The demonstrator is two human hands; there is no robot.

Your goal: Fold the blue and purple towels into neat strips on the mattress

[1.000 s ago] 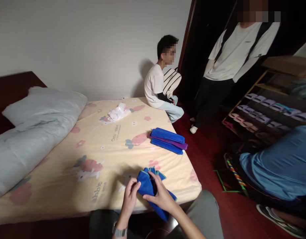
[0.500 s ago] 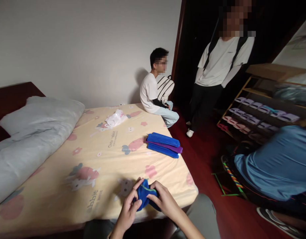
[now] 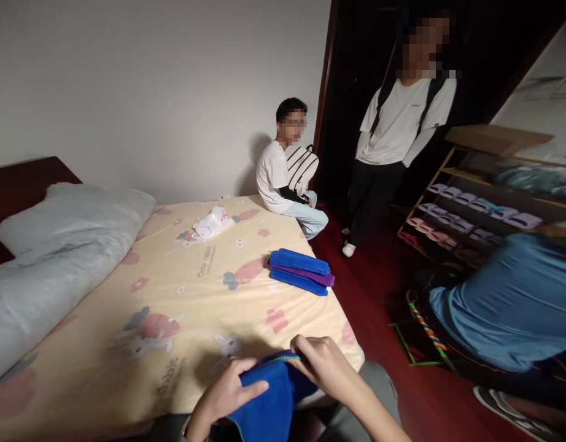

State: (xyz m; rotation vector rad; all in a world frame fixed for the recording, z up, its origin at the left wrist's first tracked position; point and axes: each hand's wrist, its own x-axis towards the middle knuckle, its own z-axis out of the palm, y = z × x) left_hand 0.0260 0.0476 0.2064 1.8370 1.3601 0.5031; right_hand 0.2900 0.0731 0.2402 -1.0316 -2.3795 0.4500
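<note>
A blue towel (image 3: pixel 268 402) with a thin green edge hangs between my two hands over my lap, at the near edge of the bed. My left hand (image 3: pixel 228 387) is closed on its left side, the thumb lying across the front. On the right, my right hand (image 3: pixel 317 362) pinches the top edge between thumb and fingers. The towel's lower end runs out of view. Beyond my hands, several towels, blue (image 3: pixel 299 263) and purple (image 3: pixel 306 274), lie on the bed, folded into long strips side by side.
The patterned bed (image 3: pixel 172 331) holds a grey quilt (image 3: pixel 57 258) and a white plastic bag (image 3: pixel 212 223). One person (image 3: pixel 274 175) sits on its far corner; another (image 3: pixel 403 123) stands beyond. At right are a slipper rack (image 3: pixel 467 202) and a person in blue (image 3: pixel 508 301).
The bunched towel has been spread out and now hangs down. My hands have moved apart, the left one lower and to the left. The view has shifted slightly.
</note>
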